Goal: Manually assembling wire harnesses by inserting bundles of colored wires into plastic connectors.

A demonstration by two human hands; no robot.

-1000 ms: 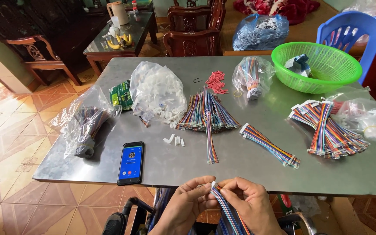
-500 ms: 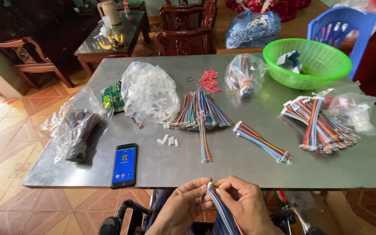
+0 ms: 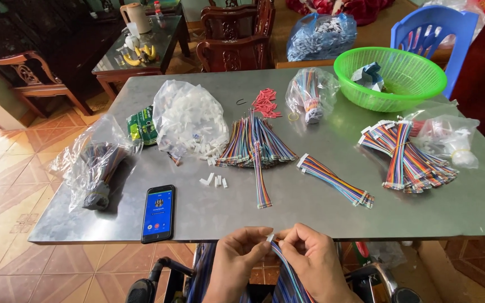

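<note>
Rainbow ribbon cable [image 3: 287,275] still pinched, hands [image 3: 276,261] unmoved

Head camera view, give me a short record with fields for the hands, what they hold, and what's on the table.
left hand: left hand pinches the white connector at the cable's end
right hand: right hand grips the rainbow ribbon cable just below it
table: grey metal table
near edge: smartphone, screen lit
centre: fanned pile of ribbon cables, bag of white connectors
far right: green basket
</note>
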